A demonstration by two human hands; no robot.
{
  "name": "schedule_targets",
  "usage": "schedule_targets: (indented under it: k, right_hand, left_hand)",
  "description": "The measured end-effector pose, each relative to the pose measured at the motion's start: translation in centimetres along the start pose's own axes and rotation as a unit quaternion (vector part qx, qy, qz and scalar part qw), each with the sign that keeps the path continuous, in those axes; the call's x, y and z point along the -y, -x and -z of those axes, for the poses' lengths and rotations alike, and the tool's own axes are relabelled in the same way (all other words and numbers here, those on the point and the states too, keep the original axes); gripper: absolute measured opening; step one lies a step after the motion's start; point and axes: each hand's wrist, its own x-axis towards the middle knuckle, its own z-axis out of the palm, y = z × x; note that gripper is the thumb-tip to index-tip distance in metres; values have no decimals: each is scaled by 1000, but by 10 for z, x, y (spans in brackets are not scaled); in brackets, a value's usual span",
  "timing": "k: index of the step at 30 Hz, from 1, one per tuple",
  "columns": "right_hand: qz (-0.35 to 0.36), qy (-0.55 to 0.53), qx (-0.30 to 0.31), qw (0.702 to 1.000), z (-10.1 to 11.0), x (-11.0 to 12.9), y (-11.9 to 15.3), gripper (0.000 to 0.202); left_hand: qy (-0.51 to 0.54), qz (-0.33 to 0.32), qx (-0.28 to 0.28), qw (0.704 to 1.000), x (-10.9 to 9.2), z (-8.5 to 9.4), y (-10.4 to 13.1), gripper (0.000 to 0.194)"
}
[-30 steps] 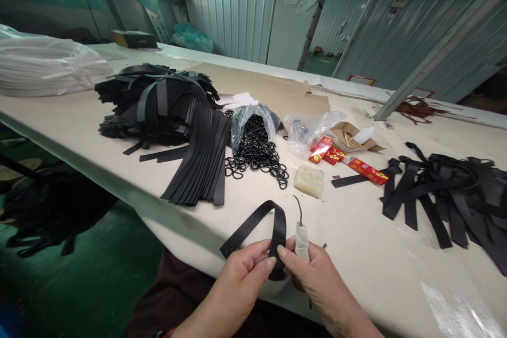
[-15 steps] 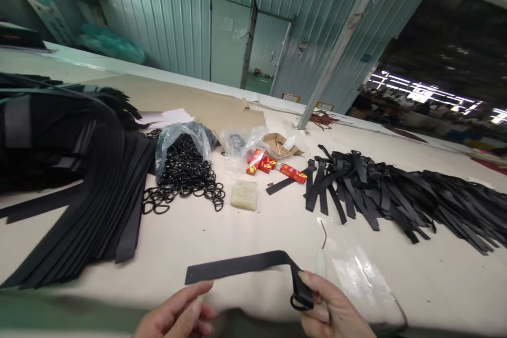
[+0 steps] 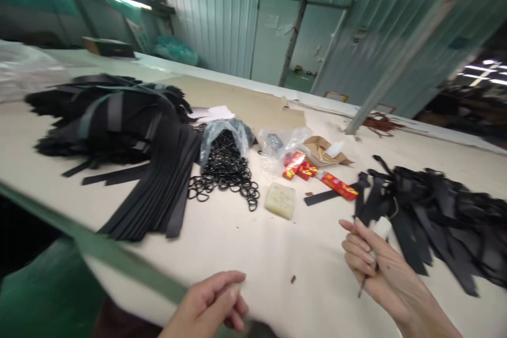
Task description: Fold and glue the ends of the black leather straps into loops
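My right hand (image 3: 372, 259) is raised beside the pile of black straps (image 3: 431, 211). Its fingers are curled round a white-handled tool (image 3: 382, 228), whose thin dark tip points down below the hand; the exact kind of tool cannot be made out. At the front of the table is my left hand (image 3: 214, 301), fingers loosely bent and the thumb close to the index finger, with nothing visible in it. Ahead of it, black D-shaped rings (image 3: 227, 161) spill from a clear plastic bag (image 3: 204, 142). Long black straps (image 3: 158, 190) fan out from a bundle on the left.
A pale yellowish block (image 3: 280, 200) sits mid-table. Behind it are small red boxes (image 3: 338, 186), another clear bag (image 3: 273, 142) and an open cardboard box (image 3: 322, 150). A slanted post (image 3: 380, 82) rises from the table's far side. A small brown scrap (image 3: 293, 279) lies in front.
The black strap with a ring has left my right hand, which has moved right toward the strap pile, still with the white-handled tool. My view has swung left.
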Motion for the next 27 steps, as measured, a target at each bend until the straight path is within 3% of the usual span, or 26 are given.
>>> schedule_targets:
  k: [2, 4, 8, 11, 14, 19, 27]
  right_hand:
    - [-28, 96, 49, 994, -25, -23, -4, 22]
    - [-35, 219, 112, 969, -58, -45, -9, 32]
    - [6, 463, 194, 865, -127, -92, -19, 27]
    - [42, 531, 216, 818, -170, -130, -29, 21]
    - [77, 572, 238, 781, -199, -163, -40, 20]
    - [45, 593, 266, 759, -218, -185, -48, 20]
    - [-65, 561, 300, 769, -198, -145, -50, 30]
  left_hand:
    - [3, 7, 20, 1000, -4, 0, 1, 61]
    - [8, 13, 23, 1000, -6, 3, 2, 63]
    - [10, -12, 17, 1000, -9, 21, 7, 59]
    - [19, -36, -2, 999, -9, 41, 12, 55]
    - [25, -47, -24, 998, -7, 60, 15, 52]
    - [49, -61, -63, 995, -5, 76, 22, 40]
    - [64, -86, -110, 988, -17, 84, 29, 27]
